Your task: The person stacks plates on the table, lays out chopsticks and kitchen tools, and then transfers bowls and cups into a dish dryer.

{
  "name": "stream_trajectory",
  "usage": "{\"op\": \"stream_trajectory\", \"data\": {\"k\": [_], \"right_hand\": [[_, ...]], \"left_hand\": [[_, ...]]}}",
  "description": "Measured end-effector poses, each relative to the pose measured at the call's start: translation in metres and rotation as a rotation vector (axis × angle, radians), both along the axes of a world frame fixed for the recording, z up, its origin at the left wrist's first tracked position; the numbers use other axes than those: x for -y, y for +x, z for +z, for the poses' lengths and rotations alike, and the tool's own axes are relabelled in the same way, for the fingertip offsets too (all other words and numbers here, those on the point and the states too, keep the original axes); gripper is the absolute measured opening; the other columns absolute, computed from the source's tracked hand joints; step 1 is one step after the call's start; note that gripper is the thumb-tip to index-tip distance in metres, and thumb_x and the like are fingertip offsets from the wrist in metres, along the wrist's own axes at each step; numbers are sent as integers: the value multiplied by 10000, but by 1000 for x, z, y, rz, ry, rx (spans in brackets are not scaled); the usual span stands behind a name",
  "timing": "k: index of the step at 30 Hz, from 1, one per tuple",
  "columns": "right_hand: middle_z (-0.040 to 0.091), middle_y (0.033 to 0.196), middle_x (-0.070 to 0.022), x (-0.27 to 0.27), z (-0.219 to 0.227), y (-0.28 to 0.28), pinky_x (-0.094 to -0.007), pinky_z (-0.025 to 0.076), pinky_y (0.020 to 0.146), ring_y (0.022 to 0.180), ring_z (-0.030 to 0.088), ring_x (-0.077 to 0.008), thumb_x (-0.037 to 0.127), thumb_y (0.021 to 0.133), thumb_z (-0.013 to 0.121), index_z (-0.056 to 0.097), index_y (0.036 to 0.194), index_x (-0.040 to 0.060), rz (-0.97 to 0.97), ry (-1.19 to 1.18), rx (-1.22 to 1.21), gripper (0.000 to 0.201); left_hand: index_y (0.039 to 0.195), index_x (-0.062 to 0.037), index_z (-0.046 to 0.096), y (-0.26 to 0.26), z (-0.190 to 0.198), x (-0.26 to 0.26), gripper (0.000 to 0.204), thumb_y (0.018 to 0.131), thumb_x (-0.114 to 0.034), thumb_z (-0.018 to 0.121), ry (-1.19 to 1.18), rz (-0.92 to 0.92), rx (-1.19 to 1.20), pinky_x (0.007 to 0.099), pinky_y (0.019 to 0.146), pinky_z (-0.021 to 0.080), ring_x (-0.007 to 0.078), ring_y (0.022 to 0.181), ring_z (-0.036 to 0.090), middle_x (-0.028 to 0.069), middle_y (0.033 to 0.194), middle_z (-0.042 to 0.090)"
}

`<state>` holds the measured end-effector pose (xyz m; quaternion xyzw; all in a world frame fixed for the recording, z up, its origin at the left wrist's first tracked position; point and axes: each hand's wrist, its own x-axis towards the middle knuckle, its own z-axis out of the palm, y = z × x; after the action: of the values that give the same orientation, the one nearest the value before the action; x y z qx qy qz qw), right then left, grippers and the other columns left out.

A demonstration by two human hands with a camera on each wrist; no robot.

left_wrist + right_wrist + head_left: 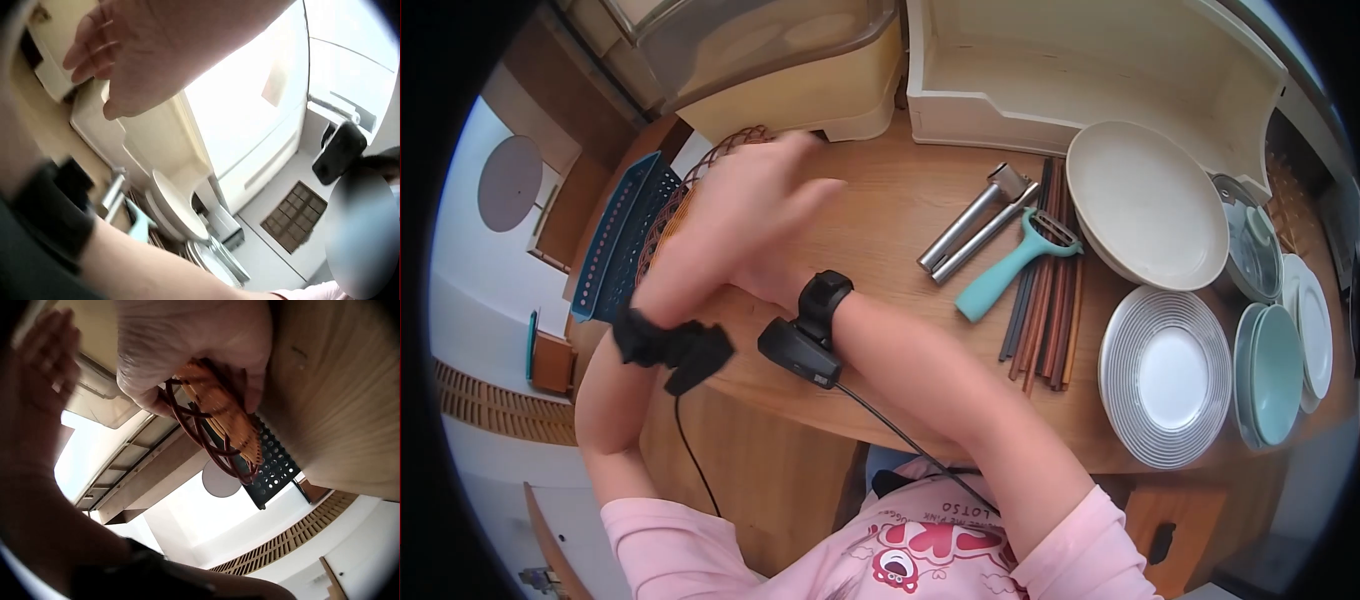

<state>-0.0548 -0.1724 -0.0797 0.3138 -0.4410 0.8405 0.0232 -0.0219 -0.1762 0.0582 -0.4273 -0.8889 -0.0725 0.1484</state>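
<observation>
Held the wicker basket (228, 419) by its edge in the right grip (197, 347), presumably for steadiness, at the left of the desk (880, 210) near the teal basket (613, 238), with the left grip (740, 210) unclenched, empty.

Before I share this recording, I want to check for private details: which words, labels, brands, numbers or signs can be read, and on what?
"LOTSO": on the pink short-sleeved shirt.
Smaller line beside it, same shirt: too small and blurred to read surely.
White mark on the black box-shaped device on the right wrist: too small to read.
I can make out no other lettering.
</observation>
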Motion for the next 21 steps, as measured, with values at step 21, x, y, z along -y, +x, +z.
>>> {"op": "stream_trajectory", "data": {"k": [21], "right_hand": [[558,1144,-130,-5,26,0,-447,428,900,1027,528,-280,242,755,530,505,1199,70,370,-148,505,477]], "left_hand": [[1287,60,455,-48,-17,233,465,911,-189,566,529,491,644,294,674,506,181,705,636,70,929,654]]}}
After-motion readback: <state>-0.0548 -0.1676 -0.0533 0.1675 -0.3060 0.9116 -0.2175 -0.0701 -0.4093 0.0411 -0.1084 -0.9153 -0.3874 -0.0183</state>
